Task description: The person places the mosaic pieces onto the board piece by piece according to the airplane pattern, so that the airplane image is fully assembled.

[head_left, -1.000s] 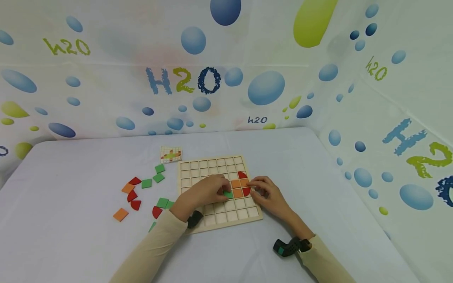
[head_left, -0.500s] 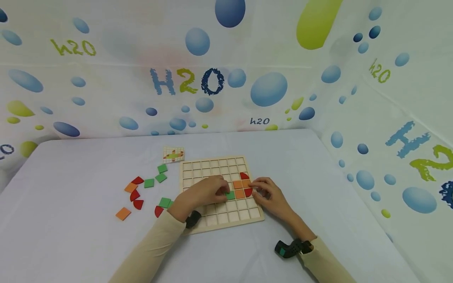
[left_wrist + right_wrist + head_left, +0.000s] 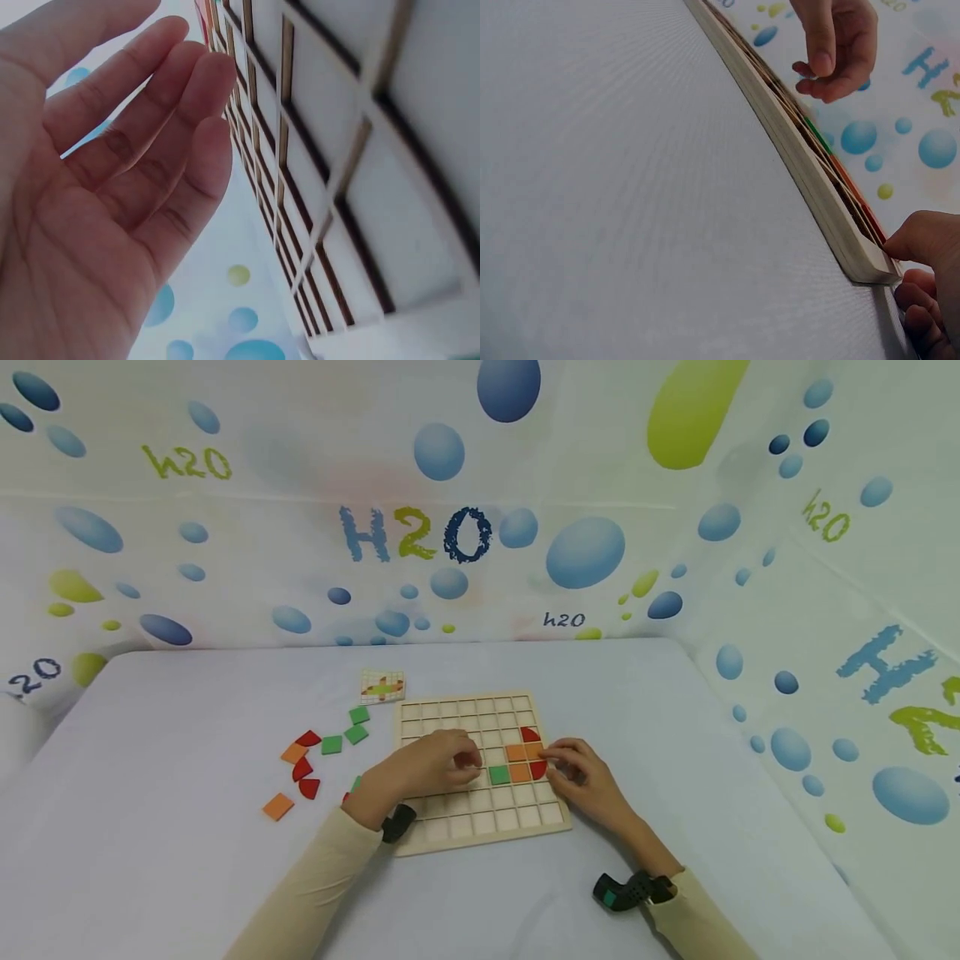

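Note:
A wooden grid board (image 3: pixel 480 839) lies on the table, slightly turned. Toward its right side sit a green square tile (image 3: pixel 499 775), orange square tiles (image 3: pixel 519 772) and red quarter-circle tiles (image 3: pixel 529 735). Over the board's middle, just left of the green tile, my left hand (image 3: pixel 435 764) has its fingers loosely curved. Nothing lies in that palm (image 3: pixel 82 232) in the left wrist view. My right hand (image 3: pixel 588 785) holds the board's right edge, its thumb (image 3: pixel 919 238) at the rim beside a red tile and the other fingers curled at the board's side.
Left of the board, loose tiles are scattered, among them an orange square (image 3: pixel 278 807), a red quarter-circle (image 3: pixel 309 788) and a green square (image 3: pixel 332 744). A small pattern card (image 3: pixel 382 687) lies by the board's far left corner. My left forearm partly covers some tiles.
My left hand has let go of the green tile and drawn slightly left, so the tile shows fully in its cell. My right hand stays at the board's edge; the head view has shifted left.

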Tool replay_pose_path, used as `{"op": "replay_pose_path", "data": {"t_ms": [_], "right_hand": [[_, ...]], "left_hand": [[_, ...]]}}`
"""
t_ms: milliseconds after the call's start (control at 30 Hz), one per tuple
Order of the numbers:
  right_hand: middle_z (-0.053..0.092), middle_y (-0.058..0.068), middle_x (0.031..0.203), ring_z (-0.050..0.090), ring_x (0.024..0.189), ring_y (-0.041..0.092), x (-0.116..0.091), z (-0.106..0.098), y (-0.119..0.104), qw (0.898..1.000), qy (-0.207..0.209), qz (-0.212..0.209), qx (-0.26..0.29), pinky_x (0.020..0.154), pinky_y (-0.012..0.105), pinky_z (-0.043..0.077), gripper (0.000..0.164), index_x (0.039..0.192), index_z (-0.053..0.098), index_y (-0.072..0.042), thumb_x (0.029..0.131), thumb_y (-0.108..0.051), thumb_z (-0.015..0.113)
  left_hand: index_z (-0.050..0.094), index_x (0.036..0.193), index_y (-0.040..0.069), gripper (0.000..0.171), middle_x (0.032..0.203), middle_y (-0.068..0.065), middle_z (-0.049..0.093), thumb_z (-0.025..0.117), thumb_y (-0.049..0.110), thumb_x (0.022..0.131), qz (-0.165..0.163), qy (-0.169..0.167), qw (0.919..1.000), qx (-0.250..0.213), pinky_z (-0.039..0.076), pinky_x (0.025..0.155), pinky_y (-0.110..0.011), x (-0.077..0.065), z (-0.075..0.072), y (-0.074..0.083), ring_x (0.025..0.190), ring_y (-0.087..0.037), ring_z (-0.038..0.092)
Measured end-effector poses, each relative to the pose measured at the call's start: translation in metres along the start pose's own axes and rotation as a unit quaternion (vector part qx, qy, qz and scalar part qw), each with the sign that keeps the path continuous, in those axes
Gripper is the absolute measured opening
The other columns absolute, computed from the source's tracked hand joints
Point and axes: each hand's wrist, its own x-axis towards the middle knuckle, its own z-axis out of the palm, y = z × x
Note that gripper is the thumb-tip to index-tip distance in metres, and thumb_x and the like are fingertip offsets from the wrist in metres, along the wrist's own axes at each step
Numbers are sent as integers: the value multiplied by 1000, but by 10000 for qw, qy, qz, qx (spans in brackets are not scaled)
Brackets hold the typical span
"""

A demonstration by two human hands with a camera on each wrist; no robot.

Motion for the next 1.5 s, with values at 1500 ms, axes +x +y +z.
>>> {"op": "replay_pose_path", "data": {"t_ms": [1500], "right_hand": [[56, 31, 114, 53, 83, 32, 0, 0, -1, 9999, -42, -11, 113, 65, 27, 45, 26, 112, 64, 11, 86, 10, 65]], "left_hand": [[69, 101, 5, 13, 90, 3, 62, 66, 15, 93, -844, 198, 9962, -48, 51, 77, -30, -63, -28, -43, 83, -11, 55]]}}
